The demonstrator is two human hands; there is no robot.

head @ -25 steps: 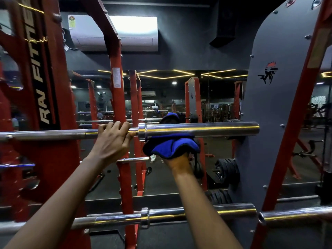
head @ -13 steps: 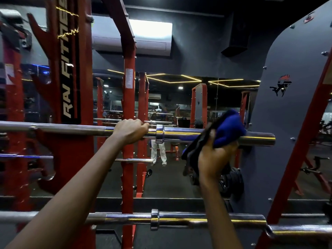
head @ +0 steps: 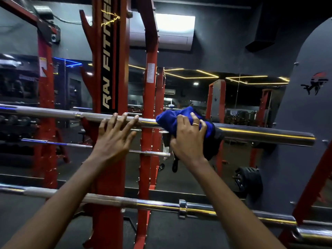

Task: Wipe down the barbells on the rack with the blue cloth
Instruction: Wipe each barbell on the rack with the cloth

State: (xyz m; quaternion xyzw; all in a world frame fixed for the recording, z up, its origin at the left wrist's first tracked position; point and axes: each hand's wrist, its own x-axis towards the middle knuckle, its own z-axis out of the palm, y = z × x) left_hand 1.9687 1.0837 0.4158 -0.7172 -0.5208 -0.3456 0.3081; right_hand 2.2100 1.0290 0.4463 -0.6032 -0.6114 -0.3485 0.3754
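The person's right hand (head: 188, 135) is now gripping the blue cloth (head: 172, 121) from above, fingers curled over the bunched fabric and pressing it onto the upper barbell (head: 265, 134) right where the shaft meets the thick chrome sleeve, just to the right of the red rack upright (head: 149, 97). Half a second ago this hand was holding the cloth further out along the sleeve, and 1 second ago it was cupping the cloth from underneath near the collar, so the cloth is travelling back and forth along this end of the bar and is now wrapping over its top. The left hand (head: 113, 137) is changing too: 1 second ago it was clasped round the shaft, and now its fingers are spread and nearly straight, with only the fingertips (head: 124, 116) resting on top of the bar, holding nothing. That likely means the person is loosening the steadying hold, perhaps getting ready to let the bar roll or to shift along it. The outer stretch of the sleeve is lying bare and shiny to the right of the cloth. A dark part of the cloth is hanging below the bar. The lower barbell (head: 161, 206) is sitting on the rack well beneath both hands, untouched at this moment, so by this view the wiping is probably not yet finished.
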